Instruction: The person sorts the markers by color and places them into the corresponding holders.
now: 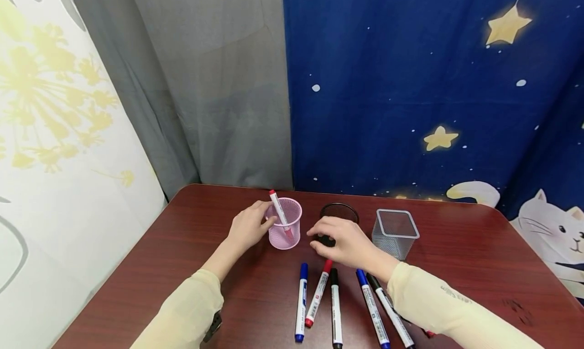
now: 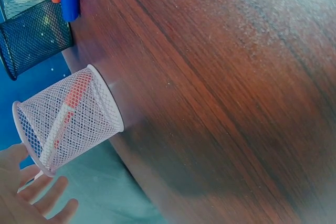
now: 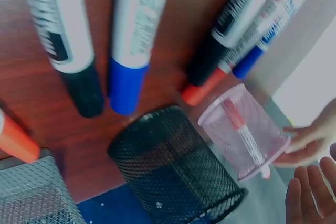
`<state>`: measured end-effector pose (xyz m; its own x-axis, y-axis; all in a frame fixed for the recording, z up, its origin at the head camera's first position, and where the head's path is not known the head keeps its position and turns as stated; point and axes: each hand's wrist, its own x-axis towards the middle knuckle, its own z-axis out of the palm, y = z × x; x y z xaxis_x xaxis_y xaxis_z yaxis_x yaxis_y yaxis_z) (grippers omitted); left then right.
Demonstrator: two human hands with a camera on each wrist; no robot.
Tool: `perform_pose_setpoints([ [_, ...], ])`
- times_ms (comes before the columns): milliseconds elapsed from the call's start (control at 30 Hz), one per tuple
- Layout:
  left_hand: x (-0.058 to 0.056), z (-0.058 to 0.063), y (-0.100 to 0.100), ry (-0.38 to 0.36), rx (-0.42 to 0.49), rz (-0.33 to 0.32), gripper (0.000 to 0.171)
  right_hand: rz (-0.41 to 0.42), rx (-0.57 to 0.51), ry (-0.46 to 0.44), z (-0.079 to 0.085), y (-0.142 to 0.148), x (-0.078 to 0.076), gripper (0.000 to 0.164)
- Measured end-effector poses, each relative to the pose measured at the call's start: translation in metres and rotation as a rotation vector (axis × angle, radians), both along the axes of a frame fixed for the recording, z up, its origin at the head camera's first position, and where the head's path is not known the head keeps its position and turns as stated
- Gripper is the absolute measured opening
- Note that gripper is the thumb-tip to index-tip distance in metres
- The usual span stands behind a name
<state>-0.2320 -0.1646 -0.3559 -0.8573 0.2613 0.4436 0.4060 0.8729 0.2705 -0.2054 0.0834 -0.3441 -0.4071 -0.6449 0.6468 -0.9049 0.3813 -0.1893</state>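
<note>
My left hand (image 1: 248, 224) is at the left side of a pink mesh pen cup (image 1: 285, 240), thumb in front and fingers at the far side of its rim. Loosely spread fingers show beside that rim in the left wrist view. A red whiteboard marker (image 1: 278, 207) leans inside the pink cup, its upper end sticking out. Held over the table to the right, my right hand (image 1: 342, 240) has nothing in it, its fingers loosely extended toward the pink cup. It partly hides a black mesh pen cup (image 3: 176, 166) behind it.
A silver square mesh pen holder (image 1: 396, 237) stands right of the black cup. Several markers lie in front: blue (image 1: 301, 301), red (image 1: 318, 295) and black (image 1: 336, 308) ones, then another blue (image 1: 373, 308) and black (image 1: 392, 313). A red tip (image 1: 429, 333) shows beside the right sleeve.
</note>
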Motion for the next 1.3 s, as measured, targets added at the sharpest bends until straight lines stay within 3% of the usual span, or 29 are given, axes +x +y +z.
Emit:
perform_pose_setpoints([
  [133,0.0,0.0,0.0,0.001,0.0,0.001,0.037,0.042,0.137,0.152,-0.011,0.003,0.008,0.017],
  [267,-0.001,-0.001,0.0,0.003,-0.003,-0.001,0.037,0.085,0.266,0.249,-0.022,0.005,0.017,0.018],
  [767,0.0,-0.002,0.0,0.009,-0.001,0.0,0.035,0.164,0.511,0.234,-0.053,0.007,0.032,0.019],
  [1300,0.0,0.001,0.001,-0.002,-0.007,0.003,0.037,0.164,0.57,0.224,-0.059,0.005,0.036,0.021],
])
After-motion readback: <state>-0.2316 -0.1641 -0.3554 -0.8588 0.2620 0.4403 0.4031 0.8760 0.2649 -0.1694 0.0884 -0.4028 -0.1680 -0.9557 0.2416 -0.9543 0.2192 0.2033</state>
